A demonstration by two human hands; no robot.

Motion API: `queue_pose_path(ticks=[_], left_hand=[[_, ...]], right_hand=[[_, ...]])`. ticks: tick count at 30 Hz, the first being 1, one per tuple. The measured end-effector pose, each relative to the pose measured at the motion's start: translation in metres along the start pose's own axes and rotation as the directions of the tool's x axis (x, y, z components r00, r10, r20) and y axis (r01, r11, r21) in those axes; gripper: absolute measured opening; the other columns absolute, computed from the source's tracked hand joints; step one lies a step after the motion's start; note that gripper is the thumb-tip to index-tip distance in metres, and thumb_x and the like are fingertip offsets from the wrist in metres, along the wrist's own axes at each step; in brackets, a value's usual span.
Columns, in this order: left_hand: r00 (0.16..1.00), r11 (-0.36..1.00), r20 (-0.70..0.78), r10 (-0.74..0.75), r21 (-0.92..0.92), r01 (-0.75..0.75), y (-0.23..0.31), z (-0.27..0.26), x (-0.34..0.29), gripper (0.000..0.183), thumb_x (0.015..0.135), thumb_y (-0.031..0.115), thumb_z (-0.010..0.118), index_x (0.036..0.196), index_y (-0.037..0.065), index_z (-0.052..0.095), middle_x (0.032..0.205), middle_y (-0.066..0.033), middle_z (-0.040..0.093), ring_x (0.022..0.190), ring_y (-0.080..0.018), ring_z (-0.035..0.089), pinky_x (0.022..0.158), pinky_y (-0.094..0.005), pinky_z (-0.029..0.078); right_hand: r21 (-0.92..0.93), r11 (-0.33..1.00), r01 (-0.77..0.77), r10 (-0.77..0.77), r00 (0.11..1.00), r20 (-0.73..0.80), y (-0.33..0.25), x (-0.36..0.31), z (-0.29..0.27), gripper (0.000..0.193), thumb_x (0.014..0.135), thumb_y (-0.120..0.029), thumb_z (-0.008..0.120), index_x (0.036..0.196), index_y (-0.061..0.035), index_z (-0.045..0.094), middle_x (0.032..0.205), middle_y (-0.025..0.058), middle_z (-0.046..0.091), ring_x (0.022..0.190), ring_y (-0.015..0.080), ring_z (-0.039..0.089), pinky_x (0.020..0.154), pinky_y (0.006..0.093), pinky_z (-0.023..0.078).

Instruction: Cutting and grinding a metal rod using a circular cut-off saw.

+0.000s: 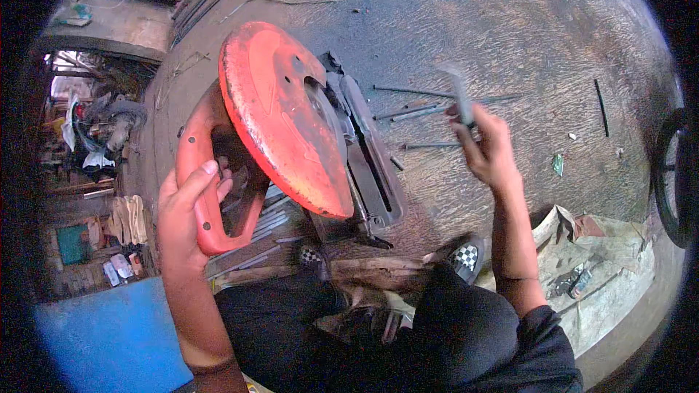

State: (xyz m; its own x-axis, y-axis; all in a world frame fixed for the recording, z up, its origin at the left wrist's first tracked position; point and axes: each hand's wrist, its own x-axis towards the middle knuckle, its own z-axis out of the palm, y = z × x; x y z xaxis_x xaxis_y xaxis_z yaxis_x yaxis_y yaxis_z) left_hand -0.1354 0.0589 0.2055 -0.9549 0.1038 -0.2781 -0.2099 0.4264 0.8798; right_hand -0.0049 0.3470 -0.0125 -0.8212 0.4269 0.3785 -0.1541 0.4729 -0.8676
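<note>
A cut-off saw with a worn red blade guard (280, 124) stands on the floor in front of me. My left hand (191, 200) is wrapped round its red loop handle (191, 153). The dark metal base and vise (371, 153) show to the right of the guard, while the guard covers most of the blade. My right hand (486, 147) is raised over the floor, its fingers closed on a short grey metal piece (461, 98). The upper end of that piece is smeared by motion, so its exact kind cannot be made out. Nothing joins it to the saw.
Several thin dark rods (429, 109) lie on the rough floor beyond the base. Cut metal lengths (269, 225) lie under the handle. A pale sheet (611, 276) is at the right, near a wheel (670, 175). A blue panel (109, 335) and cluttered shelves (95, 189) stand left.
</note>
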Motion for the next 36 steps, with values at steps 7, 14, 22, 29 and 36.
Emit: queue_pose_path(ticks=[7, 14, 22, 29, 36], left_hand=[[1.0, 1.0, 0.006, 0.004, 0.003, -0.004, 0.001, 0.003, 0.001, 0.039, 0.084, 0.018, 0.06, 0.116, -0.001, 0.05, 0.106, -0.0119, 0.057, 0.096, -0.0211, 0.057, 0.09, -0.036, 0.045], [0.992, 0.935, 0.124, 0.015, -0.353, 0.03, -0.052, -0.049, 0.028, 0.039, 0.087, 0.024, 0.055, 0.116, -0.001, 0.05, 0.109, -0.0118, 0.058, 0.099, -0.0252, 0.056, 0.09, -0.0373, 0.043], [0.796, 0.582, 0.504, -0.335, 0.775, -0.246, -0.261, -0.019, 0.039, 0.034, 0.078, 0.019, 0.063, 0.105, 0.001, 0.055, 0.099, -0.0229, 0.058, 0.09, -0.0373, 0.058, 0.076, -0.0426, 0.047], [0.723, 0.41, 0.691, -0.004, 0.661, -0.629, -0.34, 0.003, 0.043, 0.047, 0.086, 0.023, 0.056, 0.125, 0.005, 0.037, 0.121, -0.0267, 0.04, 0.096, -0.0461, 0.053, 0.078, -0.0532, 0.046], [0.889, 0.502, 0.371, 0.268, 0.733, -0.458, -0.397, 0.012, 0.069, 0.029, 0.089, 0.025, 0.051, 0.104, 0.002, 0.043, 0.07, -0.0259, 0.059, 0.067, -0.0455, 0.058, 0.059, -0.0539, 0.046]], right_hand=[[0.248, 0.768, -0.591, 0.452, 0.774, 0.444, 0.029, -0.053, 0.091, 0.038, 0.095, -0.032, 0.043, 0.088, 0.0027, 0.057, 0.061, 0.0075, 0.047, 0.061, 0.0147, 0.044, 0.057, 0.0329, 0.04], [0.261, 0.714, -0.65, 0.415, 0.693, 0.59, 0.035, -0.098, 0.097, 0.036, 0.095, -0.033, 0.046, 0.084, -0.0002, 0.057, 0.063, 0.0, 0.043, 0.059, 0.0105, 0.04, 0.053, 0.029, 0.034], [0.394, 0.549, -0.737, 0.461, 0.661, 0.593, 0.018, -0.095, 0.059, 0.026, 0.085, -0.021, 0.051, 0.095, 0.0005, 0.062, 0.058, -0.0056, 0.041, 0.05, 0.0052, 0.034, 0.045, 0.0225, 0.027], [0.753, 0.417, -0.508, 0.506, 0.819, 0.272, -0.03, -0.09, 0.026, 0.017, 0.086, -0.012, 0.055, 0.097, 0.0006, 0.054, 0.07, 0.0018, 0.051, 0.062, 0.0107, 0.047, 0.057, 0.0257, 0.04], [0.828, 0.4, -0.393, 0.544, 0.829, 0.13, -0.139, -0.095, -0.009, 0.016, 0.094, -0.013, 0.045, 0.108, -0.0054, 0.045, 0.11, 0.0164, 0.055, 0.107, 0.0332, 0.055, 0.084, 0.0511, 0.05]])
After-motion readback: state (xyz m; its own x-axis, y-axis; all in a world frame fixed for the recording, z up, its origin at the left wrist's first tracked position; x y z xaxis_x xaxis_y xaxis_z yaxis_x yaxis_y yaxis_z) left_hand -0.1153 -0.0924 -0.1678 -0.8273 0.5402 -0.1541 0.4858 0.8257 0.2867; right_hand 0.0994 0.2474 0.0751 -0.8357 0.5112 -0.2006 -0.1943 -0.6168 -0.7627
